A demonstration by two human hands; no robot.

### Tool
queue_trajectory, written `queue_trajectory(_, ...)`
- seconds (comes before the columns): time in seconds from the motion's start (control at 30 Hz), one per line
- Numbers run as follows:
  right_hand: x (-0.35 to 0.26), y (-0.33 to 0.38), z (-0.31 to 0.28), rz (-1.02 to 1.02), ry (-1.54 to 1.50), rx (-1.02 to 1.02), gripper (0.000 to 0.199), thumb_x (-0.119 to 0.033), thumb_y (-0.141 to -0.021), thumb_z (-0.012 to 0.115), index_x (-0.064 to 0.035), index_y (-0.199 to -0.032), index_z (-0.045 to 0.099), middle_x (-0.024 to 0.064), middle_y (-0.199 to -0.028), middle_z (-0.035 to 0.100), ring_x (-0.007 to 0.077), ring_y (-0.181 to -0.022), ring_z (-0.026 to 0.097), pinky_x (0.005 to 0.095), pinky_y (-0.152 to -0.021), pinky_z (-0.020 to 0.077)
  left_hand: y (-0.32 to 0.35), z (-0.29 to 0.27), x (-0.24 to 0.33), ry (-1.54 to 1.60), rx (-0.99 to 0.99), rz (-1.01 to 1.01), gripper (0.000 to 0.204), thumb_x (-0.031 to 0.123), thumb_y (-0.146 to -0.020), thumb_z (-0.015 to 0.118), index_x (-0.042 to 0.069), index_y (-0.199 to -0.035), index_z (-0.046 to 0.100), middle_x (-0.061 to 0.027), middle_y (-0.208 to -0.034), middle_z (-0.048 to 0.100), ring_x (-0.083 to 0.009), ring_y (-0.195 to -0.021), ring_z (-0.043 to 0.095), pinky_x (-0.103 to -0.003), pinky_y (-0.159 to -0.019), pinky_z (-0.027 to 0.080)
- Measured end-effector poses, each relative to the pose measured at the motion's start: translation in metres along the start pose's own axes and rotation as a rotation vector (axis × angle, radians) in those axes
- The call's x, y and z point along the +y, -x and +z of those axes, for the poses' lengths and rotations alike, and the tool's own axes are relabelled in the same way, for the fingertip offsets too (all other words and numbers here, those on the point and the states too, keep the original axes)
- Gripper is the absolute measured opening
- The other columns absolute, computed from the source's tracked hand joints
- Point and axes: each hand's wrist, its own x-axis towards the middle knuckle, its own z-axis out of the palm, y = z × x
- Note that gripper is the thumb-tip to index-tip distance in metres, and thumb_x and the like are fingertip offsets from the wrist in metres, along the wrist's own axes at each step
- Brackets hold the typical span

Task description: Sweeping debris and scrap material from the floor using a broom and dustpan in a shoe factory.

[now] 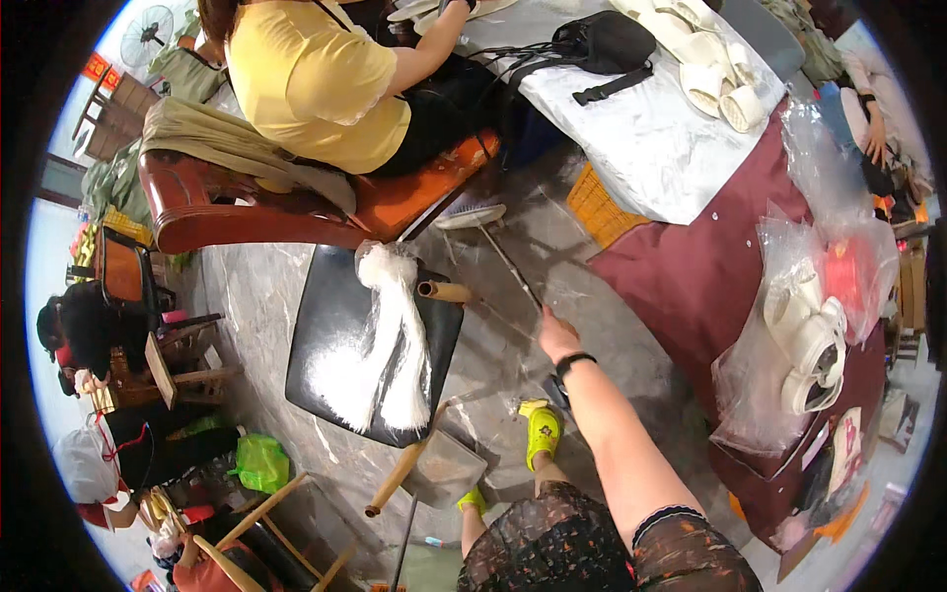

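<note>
Right hand (559, 335): grip closed around a thin stick (511, 263), which slants above the floor (602, 340) toward a pale-soled shoe (471, 217). Left hand is out of view, grip unknown.

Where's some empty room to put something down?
Grey floor lies bare between the right hand and the maroon cloth, and left of the black seat. The white table is bare this side of the black bag. Plastic bags and white shoes crowd the cloth's right side.
</note>
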Motion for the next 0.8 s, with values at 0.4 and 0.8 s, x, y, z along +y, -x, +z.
queue_trajectory(0.4, 0.249, 0.247, -0.118, -0.115, -0.018, 0.002, 0.032, -0.013, -0.080, 0.046, -0.0047, -0.111, 0.048, 0.0197, -0.098, 0.054, 0.0370, -0.087, 0.051, 0.0410, -0.074, 0.0417, 0.017, 0.008, -0.025, -0.187, -0.245, 0.045, 0.026, 0.027, -0.082, 0.041, 0.003, -0.079, 0.050, -0.0096, -0.069, 0.052, -0.0232, -0.061, 0.049, -0.033, -0.056, 0.043)
queue_trajectory(0.8, 0.097, 0.089, -0.144, -0.246, 0.338, 0.314, 0.042, -0.010, -0.079, 0.045, -0.0076, -0.120, 0.038, 0.0215, -0.069, 0.056, 0.0358, -0.067, 0.055, 0.0438, -0.060, 0.0420, 0.036, 0.019, -0.040, -0.094, -0.090, 0.001, 0.026, 0.029, -0.083, 0.040, 0.005, -0.080, 0.051, -0.0081, -0.069, 0.053, -0.0209, -0.062, 0.049, -0.030, -0.056, 0.042)
